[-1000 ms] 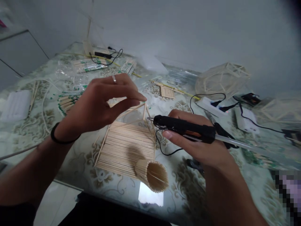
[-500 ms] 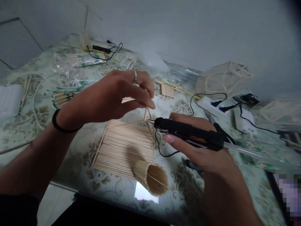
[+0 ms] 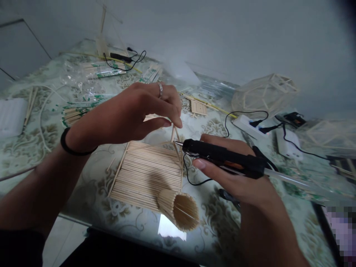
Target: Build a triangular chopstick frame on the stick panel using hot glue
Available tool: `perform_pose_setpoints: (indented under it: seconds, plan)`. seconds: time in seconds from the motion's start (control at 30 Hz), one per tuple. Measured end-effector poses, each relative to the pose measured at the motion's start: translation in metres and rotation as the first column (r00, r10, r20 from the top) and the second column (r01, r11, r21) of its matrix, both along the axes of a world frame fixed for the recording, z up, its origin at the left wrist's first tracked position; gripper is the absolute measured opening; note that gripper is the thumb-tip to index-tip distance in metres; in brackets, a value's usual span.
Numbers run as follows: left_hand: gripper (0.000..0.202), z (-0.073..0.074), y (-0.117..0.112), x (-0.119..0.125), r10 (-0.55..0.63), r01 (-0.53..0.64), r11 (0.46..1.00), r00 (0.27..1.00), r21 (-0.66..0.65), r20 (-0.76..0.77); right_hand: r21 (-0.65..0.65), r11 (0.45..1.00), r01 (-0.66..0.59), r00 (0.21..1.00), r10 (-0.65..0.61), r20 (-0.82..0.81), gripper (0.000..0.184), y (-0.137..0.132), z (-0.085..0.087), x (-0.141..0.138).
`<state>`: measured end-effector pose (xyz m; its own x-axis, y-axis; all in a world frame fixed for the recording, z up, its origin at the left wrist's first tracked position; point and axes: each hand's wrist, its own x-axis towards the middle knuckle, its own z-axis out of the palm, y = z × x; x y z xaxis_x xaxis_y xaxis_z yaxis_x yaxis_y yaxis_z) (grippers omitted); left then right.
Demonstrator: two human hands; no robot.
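My left hand (image 3: 147, 107), with a ring on one finger, reaches over the work; its fingertips are at the top of a thin wooden stick (image 3: 172, 134). That stick meets other thin sticks at a joint above the far edge of a flat panel of wooden sticks (image 3: 144, 167). My right hand (image 3: 244, 189) is wrapped round a black glue gun (image 3: 222, 157) with a clear glue stick (image 3: 289, 178) out of its back. Its nozzle touches or nearly touches the joint. A round, cup-like piece of sticks (image 3: 167, 202) lies tilted on the panel's near corner.
A white power strip (image 3: 246, 124) with plugs and black cords is at the right, near stick frames (image 3: 264, 92). Bundled sticks (image 3: 73, 115) and plastic wrappers lie left. A small stick panel (image 3: 198, 107) sits behind my hands. Pliers-like dark handles (image 3: 228, 196) lie by my right wrist.
My left thumb has drawn back slightly from the index finger, leaving a small gap at the stick's top. The glue gun and stick pieces stay about where they were.
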<state>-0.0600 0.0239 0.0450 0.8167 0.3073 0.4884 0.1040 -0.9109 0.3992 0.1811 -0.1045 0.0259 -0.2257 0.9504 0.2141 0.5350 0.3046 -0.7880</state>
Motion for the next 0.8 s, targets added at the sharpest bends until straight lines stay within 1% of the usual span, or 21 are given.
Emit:
perform_pose_setpoints:
  seconds: [0.1,0.27,0.57,0.8]
  plan:
    - [0.019,0.0016,-0.0010,-0.0005,0.004,-0.005,0.999,0.999,-0.043,-0.045,-0.001,1.000,-0.004,1.000,0.004,0.012,0.044,0.0002,-0.0006,0.0012]
    - [0.013,0.0035,-0.0048,-0.0013,-0.002,-0.005,0.996,0.997,-0.091,-0.075,0.016,1.000,-0.020,1.000,0.020,0.007,0.040,0.0013,-0.0009,0.0012]
    - [0.017,-0.0006,-0.0047,-0.0026,-0.018,0.018,1.000,0.999,-0.016,-0.026,0.029,0.998,-0.049,0.999,0.050,-0.007,0.038,0.0028,-0.0023,0.0022]
    - [0.015,0.0020,-0.0060,-0.0010,0.021,-0.028,0.994,0.998,-0.103,-0.065,0.017,0.998,-0.058,0.998,0.058,-0.016,0.038,0.0024,-0.0048,0.0036]
